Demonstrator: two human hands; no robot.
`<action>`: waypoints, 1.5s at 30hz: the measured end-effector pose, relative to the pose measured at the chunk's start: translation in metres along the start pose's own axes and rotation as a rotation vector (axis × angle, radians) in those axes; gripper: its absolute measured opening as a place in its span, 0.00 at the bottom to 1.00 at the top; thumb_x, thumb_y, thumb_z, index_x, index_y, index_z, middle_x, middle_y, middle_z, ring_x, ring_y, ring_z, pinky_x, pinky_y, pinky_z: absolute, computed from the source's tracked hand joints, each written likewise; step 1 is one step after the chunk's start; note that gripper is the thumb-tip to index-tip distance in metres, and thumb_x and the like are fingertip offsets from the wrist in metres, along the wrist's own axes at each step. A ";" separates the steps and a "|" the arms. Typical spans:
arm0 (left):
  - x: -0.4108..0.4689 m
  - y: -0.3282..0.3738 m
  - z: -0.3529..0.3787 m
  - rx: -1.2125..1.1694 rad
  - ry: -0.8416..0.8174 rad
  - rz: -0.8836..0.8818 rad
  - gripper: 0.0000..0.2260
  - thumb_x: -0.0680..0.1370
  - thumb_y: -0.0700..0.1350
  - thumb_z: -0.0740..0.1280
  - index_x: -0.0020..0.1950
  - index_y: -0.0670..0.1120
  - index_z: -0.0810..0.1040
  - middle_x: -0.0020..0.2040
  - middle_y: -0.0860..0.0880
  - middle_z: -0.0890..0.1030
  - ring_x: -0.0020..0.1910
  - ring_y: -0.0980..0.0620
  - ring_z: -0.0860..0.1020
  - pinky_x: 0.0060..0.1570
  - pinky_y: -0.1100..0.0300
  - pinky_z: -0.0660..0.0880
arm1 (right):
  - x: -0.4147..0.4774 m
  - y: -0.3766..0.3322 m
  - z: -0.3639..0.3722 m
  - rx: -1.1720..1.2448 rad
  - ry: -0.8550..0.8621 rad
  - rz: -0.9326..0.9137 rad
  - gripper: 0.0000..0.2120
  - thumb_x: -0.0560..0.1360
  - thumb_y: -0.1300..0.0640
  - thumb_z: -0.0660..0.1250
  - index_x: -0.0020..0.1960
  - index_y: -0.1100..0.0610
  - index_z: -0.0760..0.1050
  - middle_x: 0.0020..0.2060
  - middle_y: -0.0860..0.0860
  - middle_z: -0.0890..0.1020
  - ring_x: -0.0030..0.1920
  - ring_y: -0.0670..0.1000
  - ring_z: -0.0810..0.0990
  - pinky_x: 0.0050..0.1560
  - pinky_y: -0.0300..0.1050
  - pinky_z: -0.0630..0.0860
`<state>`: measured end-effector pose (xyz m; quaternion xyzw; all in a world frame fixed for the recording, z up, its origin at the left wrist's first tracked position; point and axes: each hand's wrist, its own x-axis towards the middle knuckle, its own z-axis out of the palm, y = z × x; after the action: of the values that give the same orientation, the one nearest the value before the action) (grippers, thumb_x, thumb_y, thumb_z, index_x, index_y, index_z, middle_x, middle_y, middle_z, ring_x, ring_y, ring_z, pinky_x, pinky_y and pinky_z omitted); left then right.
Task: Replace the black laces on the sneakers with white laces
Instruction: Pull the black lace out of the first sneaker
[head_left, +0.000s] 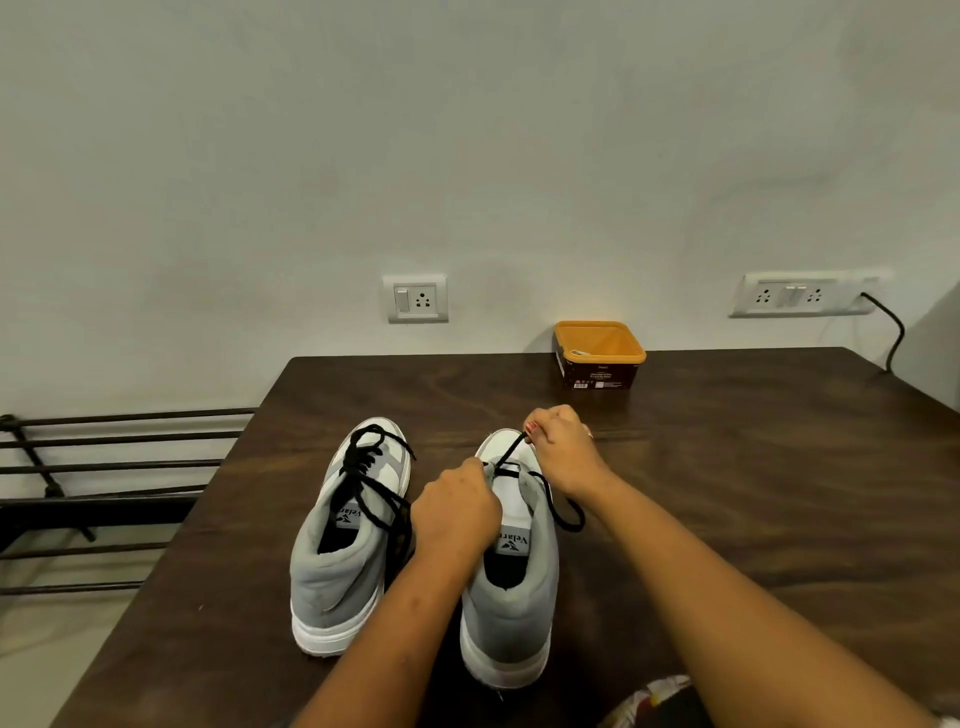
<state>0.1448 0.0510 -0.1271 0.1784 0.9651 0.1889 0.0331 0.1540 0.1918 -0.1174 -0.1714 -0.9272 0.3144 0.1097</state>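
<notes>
Head view. My right hand is past the toe end of the right sneaker, its fingertips closed in a pinch on that shoe's black lace. The strand runs taut from the lowest eyelets up to the pinch. The rest of this lace lies in a slack loop on the table, touching the shoe's right side under my wrist. My left hand has its fingers curled over the same sneaker's left eyelet flap, just beside where the lace leaves the shoe (the fingertips themselves are hidden behind the knuckles). The left sneaker stands just beside it, heel toward me, untouched, with its laced black lace threaded through. Count: two sneakers, two black laces, one orange tub near the table's far edge, two socket plates on the wall.
</notes>
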 end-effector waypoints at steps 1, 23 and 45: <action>-0.001 0.002 0.001 0.008 -0.003 0.006 0.13 0.80 0.45 0.54 0.62 0.46 0.71 0.60 0.42 0.77 0.59 0.39 0.75 0.51 0.52 0.70 | -0.001 -0.003 0.003 0.105 0.022 0.004 0.11 0.82 0.61 0.53 0.48 0.54 0.73 0.53 0.56 0.73 0.53 0.52 0.71 0.49 0.42 0.66; -0.004 0.001 0.004 0.116 0.039 0.023 0.09 0.79 0.41 0.55 0.57 0.44 0.70 0.56 0.44 0.79 0.55 0.42 0.77 0.43 0.54 0.68 | 0.000 -0.025 0.016 0.907 0.070 0.401 0.14 0.82 0.62 0.47 0.40 0.56 0.64 0.30 0.52 0.66 0.22 0.46 0.64 0.28 0.43 0.66; 0.005 -0.013 0.005 0.066 0.065 -0.015 0.10 0.80 0.43 0.53 0.57 0.44 0.71 0.57 0.43 0.78 0.56 0.41 0.77 0.43 0.54 0.67 | -0.008 -0.022 0.002 0.268 -0.183 -0.005 0.14 0.82 0.58 0.56 0.39 0.55 0.71 0.41 0.56 0.74 0.37 0.48 0.70 0.36 0.38 0.67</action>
<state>0.1362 0.0434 -0.1363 0.1659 0.9726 0.1627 -0.0028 0.1548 0.1714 -0.1061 -0.1234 -0.8835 0.4494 0.0475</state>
